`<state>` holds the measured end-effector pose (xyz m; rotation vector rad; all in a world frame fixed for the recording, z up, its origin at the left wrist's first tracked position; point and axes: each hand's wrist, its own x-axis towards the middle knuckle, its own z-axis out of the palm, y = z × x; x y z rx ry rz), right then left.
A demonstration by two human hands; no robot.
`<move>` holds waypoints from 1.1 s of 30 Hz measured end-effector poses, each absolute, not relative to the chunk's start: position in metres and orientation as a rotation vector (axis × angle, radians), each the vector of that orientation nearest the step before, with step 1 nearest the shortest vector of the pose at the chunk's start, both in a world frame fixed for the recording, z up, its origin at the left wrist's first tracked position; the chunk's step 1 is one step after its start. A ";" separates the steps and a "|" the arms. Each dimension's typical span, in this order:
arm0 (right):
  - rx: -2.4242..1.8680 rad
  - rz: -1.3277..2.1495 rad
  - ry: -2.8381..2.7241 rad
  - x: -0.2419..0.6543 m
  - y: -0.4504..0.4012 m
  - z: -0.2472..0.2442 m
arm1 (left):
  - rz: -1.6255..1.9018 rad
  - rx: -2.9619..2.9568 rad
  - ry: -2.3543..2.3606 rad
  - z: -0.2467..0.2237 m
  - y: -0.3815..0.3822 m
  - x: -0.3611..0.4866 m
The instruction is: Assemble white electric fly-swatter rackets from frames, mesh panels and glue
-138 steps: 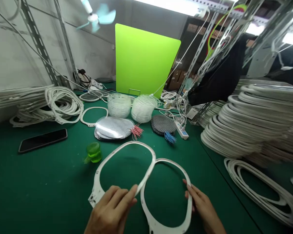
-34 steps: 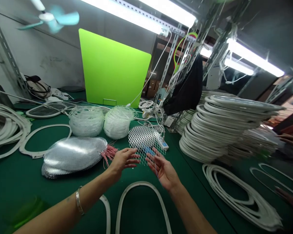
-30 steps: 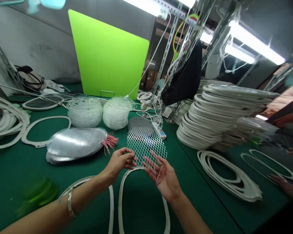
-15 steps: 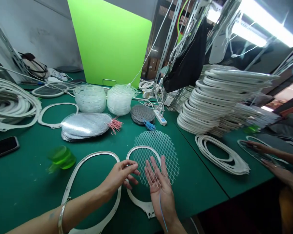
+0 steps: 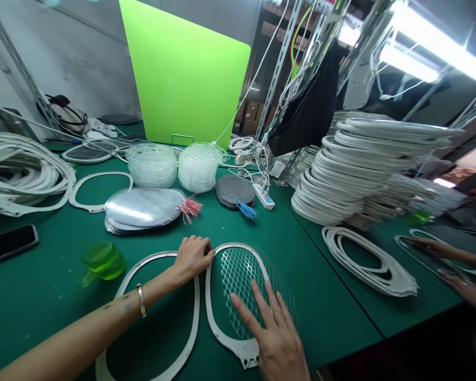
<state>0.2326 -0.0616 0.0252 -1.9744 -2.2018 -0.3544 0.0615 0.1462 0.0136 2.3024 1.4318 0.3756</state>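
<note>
A white oval ring frame (image 5: 208,296) lies in front of me. Diamond-pattern mesh (image 5: 238,286) fills its opening and spreads past its right side; which lies on top is unclear. My left hand (image 5: 193,256) is curled, back up, at the frame's upper left rim. Its thumb side meets the rim, and its fingertips are hidden. My right hand (image 5: 280,328) is palm down, fingers spread, over the mesh and the frame's lower right. Beneath my left forearm is a larger white ring frame (image 5: 196,312), standing beside the first one.
Behind are silvery mesh discs (image 5: 143,209) with red ties, dark mesh discs (image 5: 235,190) with blue ties, and a power strip (image 5: 264,197). Green tape (image 5: 105,260) and a phone (image 5: 10,244) lie left. Stacked white frames (image 5: 349,174) stand right, near another person's hands (image 5: 432,247).
My left hand has moved up and left to the frame's upper rim. My right hand has turned from palm up to palm down and shifted lower right. The mesh has shifted slightly.
</note>
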 end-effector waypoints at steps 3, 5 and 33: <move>-1.924 -0.529 -2.334 0.225 -0.059 0.008 | 0.350 2.297 1.419 0.008 0.151 0.060; -1.892 -0.569 -2.370 0.224 -0.055 0.001 | 0.346 2.292 1.408 0.008 0.151 0.058; -2.121 0.983 -2.459 0.219 -0.011 0.039 | 0.374 2.389 1.345 0.009 0.151 0.054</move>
